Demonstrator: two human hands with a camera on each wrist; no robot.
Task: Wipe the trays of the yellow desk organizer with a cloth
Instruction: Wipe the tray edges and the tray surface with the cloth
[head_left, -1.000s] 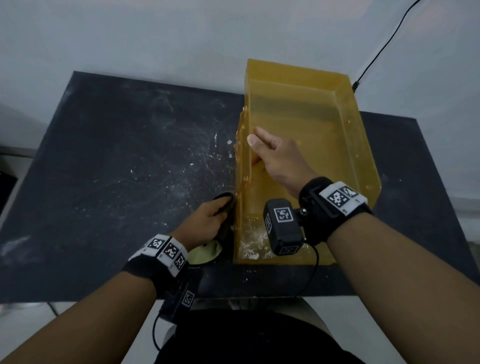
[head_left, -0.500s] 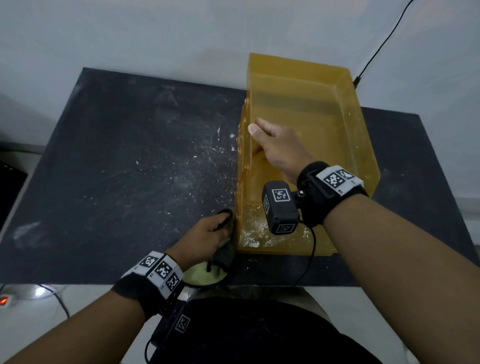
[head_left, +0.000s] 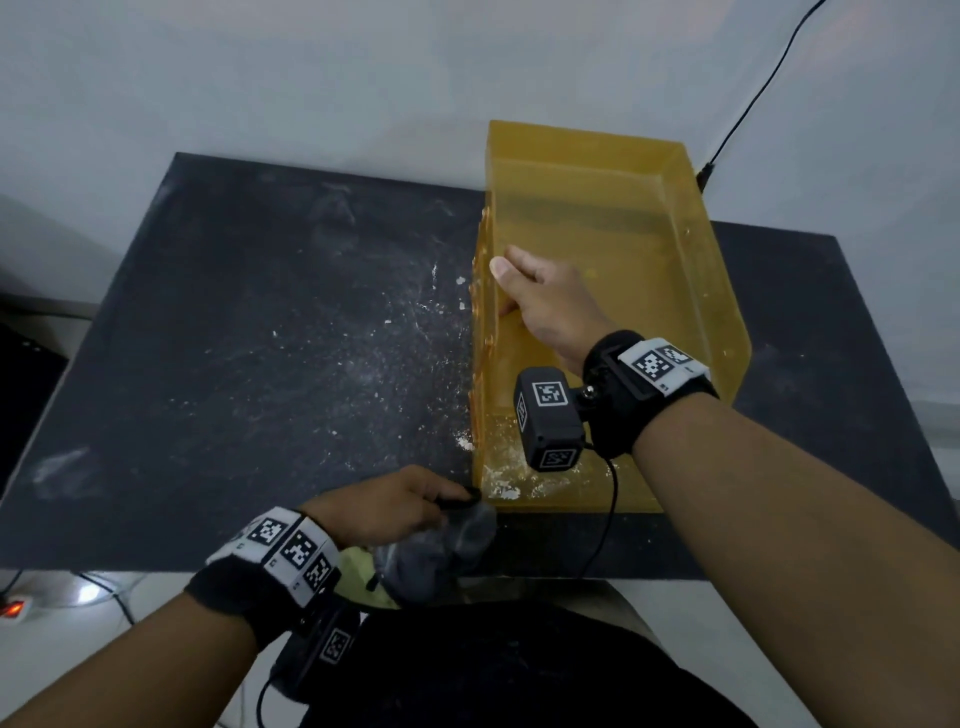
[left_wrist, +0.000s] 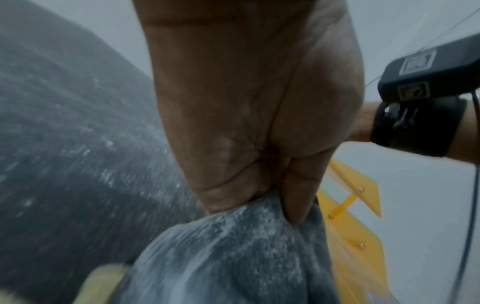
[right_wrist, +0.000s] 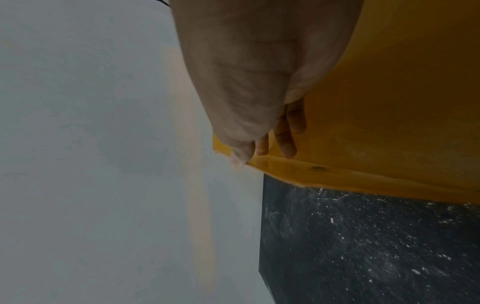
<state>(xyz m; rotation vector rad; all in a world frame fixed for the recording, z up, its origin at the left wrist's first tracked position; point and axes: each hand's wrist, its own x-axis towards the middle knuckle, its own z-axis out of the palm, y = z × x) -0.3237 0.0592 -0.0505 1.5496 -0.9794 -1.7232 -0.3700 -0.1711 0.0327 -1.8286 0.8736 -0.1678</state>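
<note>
The yellow desk organizer stands on the right of the dark table, its top tray dusted with white powder at the near end. My right hand grips its left wall, thumb outside and fingers inside. My left hand holds a grey cloth bunched at the organizer's near left corner, by the table's front edge. In the left wrist view the cloth is dusty and pinched in the curled fingers, beside the stacked tray edges.
The dark table is strewn with white powder left of the organizer. A black cable runs up the wall behind it. A yellowish object lies under the cloth at the table's front edge. A power strip light glows low left.
My left hand has drawn the cloth back along the organizer's left side toward the near corner and table edge. The right hand keeps its grip on the left wall.
</note>
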